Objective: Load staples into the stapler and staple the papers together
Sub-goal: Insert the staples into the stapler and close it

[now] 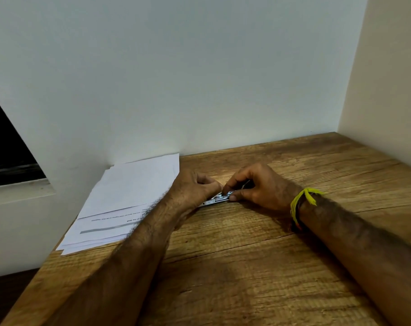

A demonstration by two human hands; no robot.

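Stapler [217,199], small and metallic, lies on the wooden surface [258,267] between both hands. Left hand [195,188] curls its fingers onto one end; right hand [258,187] pinches the other between thumb and fingers. Papers [127,198] lie stacked just left, against the wall.

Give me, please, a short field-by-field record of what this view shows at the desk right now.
surface: wooden desk against a white wall
stapler: small metal stapler lying on the desk between both hands
left hand: left hand grips the stapler's left part
right hand: right hand pinches its right end
papers: loose stack of papers at the left, touching the wall, apart from the stapler
wrist: yellow thread on the right wrist
staples: not discernible
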